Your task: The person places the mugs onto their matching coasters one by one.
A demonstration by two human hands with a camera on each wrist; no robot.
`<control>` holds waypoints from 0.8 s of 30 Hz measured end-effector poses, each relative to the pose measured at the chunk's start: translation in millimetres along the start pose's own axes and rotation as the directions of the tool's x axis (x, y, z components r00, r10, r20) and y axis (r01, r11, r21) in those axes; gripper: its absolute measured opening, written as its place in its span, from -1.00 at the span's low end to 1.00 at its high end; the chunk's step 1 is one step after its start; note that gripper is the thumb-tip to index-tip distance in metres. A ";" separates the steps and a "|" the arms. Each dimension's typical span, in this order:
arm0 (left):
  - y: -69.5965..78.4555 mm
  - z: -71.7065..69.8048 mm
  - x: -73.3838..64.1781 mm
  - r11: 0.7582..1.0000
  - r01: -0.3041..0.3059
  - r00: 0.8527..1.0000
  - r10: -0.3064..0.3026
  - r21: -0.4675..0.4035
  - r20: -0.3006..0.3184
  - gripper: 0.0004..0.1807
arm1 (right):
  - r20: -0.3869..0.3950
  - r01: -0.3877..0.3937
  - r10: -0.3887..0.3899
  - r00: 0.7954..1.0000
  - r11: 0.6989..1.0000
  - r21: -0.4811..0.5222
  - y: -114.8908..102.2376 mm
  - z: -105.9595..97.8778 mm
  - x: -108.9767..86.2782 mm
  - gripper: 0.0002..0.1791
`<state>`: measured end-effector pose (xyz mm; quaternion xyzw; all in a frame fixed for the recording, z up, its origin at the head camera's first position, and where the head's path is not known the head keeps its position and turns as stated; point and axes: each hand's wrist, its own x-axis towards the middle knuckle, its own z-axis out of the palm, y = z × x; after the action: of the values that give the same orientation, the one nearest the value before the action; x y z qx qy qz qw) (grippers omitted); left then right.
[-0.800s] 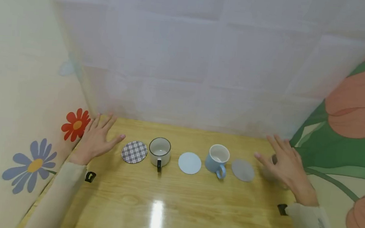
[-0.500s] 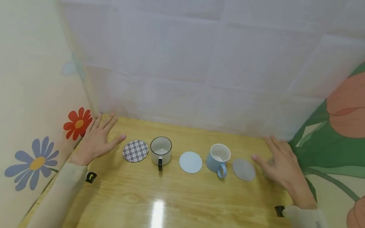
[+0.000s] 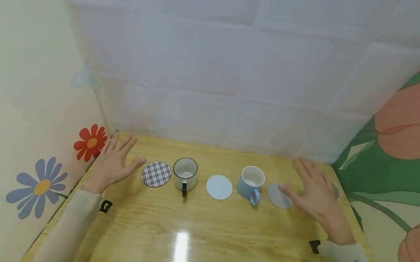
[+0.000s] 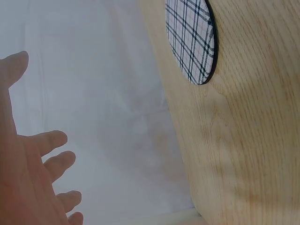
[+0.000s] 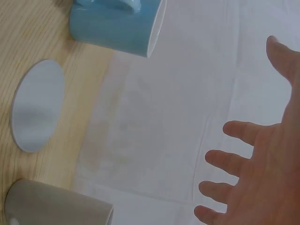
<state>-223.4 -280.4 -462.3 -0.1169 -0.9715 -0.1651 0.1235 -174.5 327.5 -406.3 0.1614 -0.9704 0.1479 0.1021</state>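
Note:
My left hand (image 3: 113,164) hovers at the table's left side with its fingers spread, holding nothing. Nearest to it lies a round plaid coaster (image 3: 156,174), also seen in the left wrist view. Beside that coaster stands a white mug (image 3: 184,174) with a black rim and handle. My right hand (image 3: 315,196), fingers extended, hangs above the table; its thumb overlaps a round grey coaster (image 3: 278,196) in the head view. Left of that coaster is a light blue mug (image 3: 245,187). A greyish mug (image 5: 56,204) stands on the other side, mostly hidden behind the hand in the head view.
A pale blue round coaster (image 3: 219,187) lies between the white and blue mugs. A white cloth (image 3: 211,118) hangs along the back edge of the wooden table (image 3: 222,242). Flower-patterned cloths flank both sides.
My right hand has moved left, from in front of the greyish mug to over the grey coaster's edge. The left hand has barely shifted. Mugs and coasters stay in place.

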 end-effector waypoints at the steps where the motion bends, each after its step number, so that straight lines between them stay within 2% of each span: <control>1: 0.9 -0.2 -0.4 1.000 0.001 1.000 -0.001 -0.001 0.001 0.01 | -0.004 0.004 -0.004 1.000 1.000 -0.001 -1.3 0.4 -0.2 0.03; 13: 4.7 2.9 -3.0 1.000 -0.014 1.000 0.014 0.020 -0.016 0.02 | 0.009 0.034 -0.034 0.999 0.998 0.045 -24.0 3.3 0.9 0.05; 19: 7.1 4.1 -3.4 1.000 -0.017 1.000 0.017 -0.023 -0.007 0.02 | -0.008 0.061 -0.061 0.998 0.994 0.094 -33.5 11.4 1.8 0.04; 24: 6.9 6.9 -5.6 0.999 -0.015 1.000 0.016 -0.042 0.012 0.01 | -0.029 0.086 -0.084 0.996 0.992 0.094 -42.3 20.9 4.8 0.01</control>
<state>-217.6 -272.6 -468.1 -0.1281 -0.9676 -0.1839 0.1164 -167.5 281.2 -413.9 0.2053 -0.9531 0.1916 0.1127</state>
